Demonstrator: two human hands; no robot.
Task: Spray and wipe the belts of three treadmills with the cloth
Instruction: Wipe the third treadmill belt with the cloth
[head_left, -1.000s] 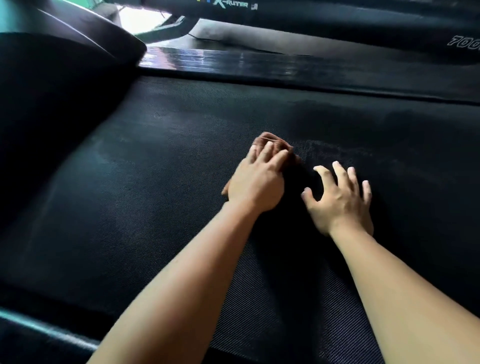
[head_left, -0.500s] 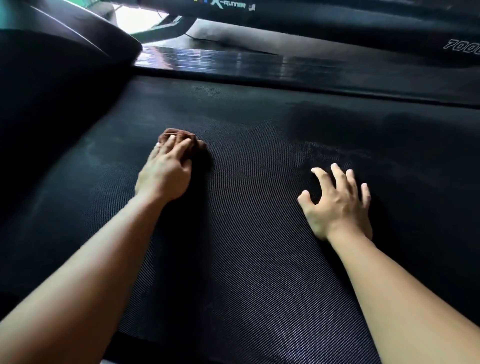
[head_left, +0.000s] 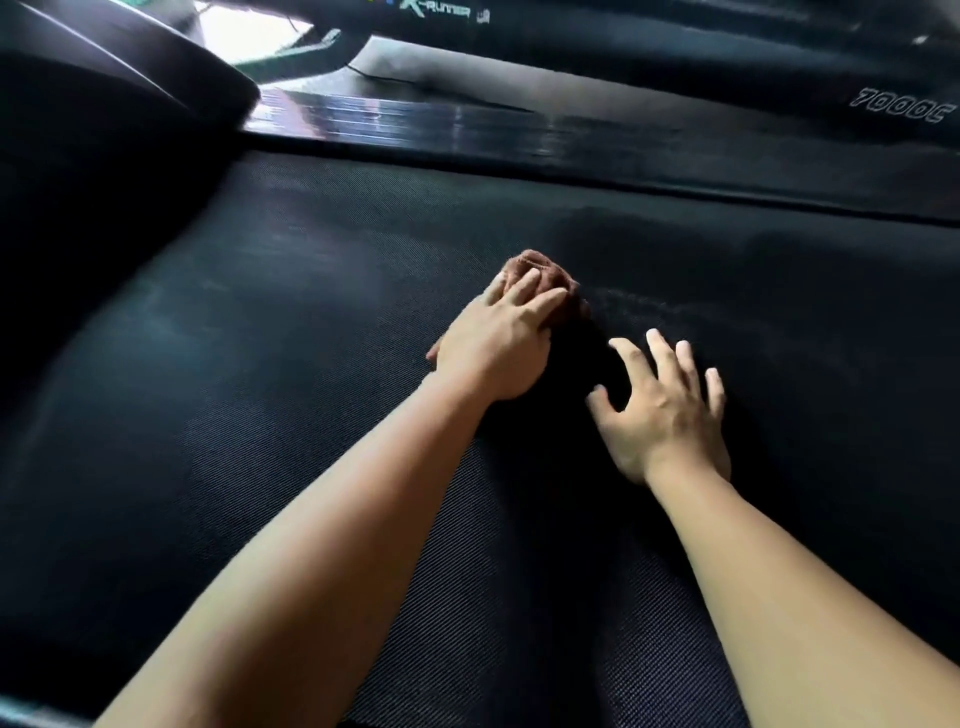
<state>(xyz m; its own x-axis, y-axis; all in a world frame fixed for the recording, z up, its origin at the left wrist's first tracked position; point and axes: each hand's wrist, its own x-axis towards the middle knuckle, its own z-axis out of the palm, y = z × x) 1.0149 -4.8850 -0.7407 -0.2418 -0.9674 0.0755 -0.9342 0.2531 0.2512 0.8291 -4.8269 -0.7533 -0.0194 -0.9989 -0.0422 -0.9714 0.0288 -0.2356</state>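
Wiping was underway: left hand (head_left: 493, 353), fingers together, pressed the cloth (head_left: 543, 273) onto the belt (head_left: 260, 415), right hand (head_left: 667, 415) braced nearby with fingers spread; the next stroke likely called for steady pressure.

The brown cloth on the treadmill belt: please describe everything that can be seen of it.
The brown cloth is bunched into a soft, wrinkled lump; it looks like a fuzzy towel-like fabric. It lies on the black textured treadmill belt, near its middle. The left hand rests on top of it with fairly straight fingers, covering its near part, so only the far, rounded end shows. The right hand, fingers spread on the belt, is beside it to the right and does not touch it.
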